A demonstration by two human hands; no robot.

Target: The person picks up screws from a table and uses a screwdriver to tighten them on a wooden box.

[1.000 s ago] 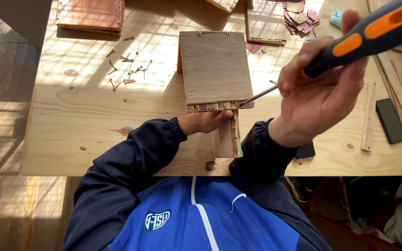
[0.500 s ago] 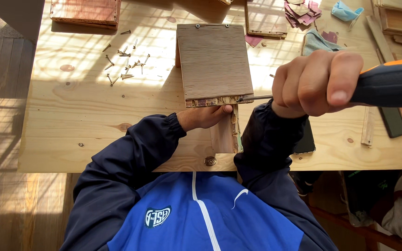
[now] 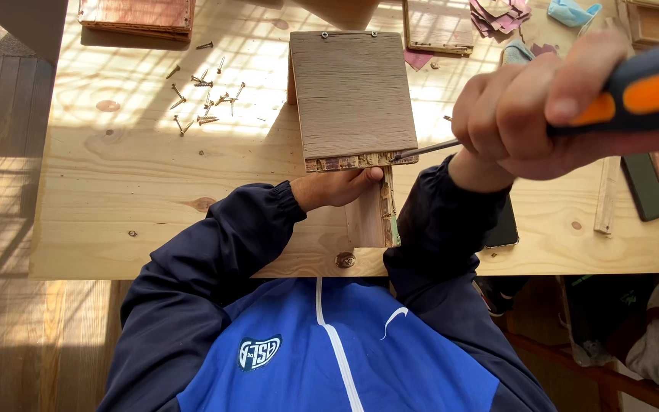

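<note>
My right hand (image 3: pixel 532 114) grips a screwdriver with a black and orange handle (image 3: pixel 642 88); its metal shaft (image 3: pixel 425 149) points left, with the tip at the near right corner of a brown wooden panel (image 3: pixel 351 91). That panel stands on upright wooden side pieces (image 3: pixel 371 217) on the pale wooden table (image 3: pixel 139 198). My left hand (image 3: pixel 337 187) is tucked under the panel's near edge and holds the wooden assembly, fingers against the side piece.
Several loose screws (image 3: pixel 204 103) lie to the left of the panel. A reddish wooden box (image 3: pixel 137 15) sits at the far left. A wooden frame (image 3: pixel 436 27), paper scraps (image 3: pixel 501 15), a dark phone (image 3: pixel 644 187) and a thin wooden strip (image 3: pixel 604 194) lie on the right.
My right hand has rolled with the screwdriver: the handle swung from pointing up and away to lying almost level toward the right. The left hand and panel stayed put.
</note>
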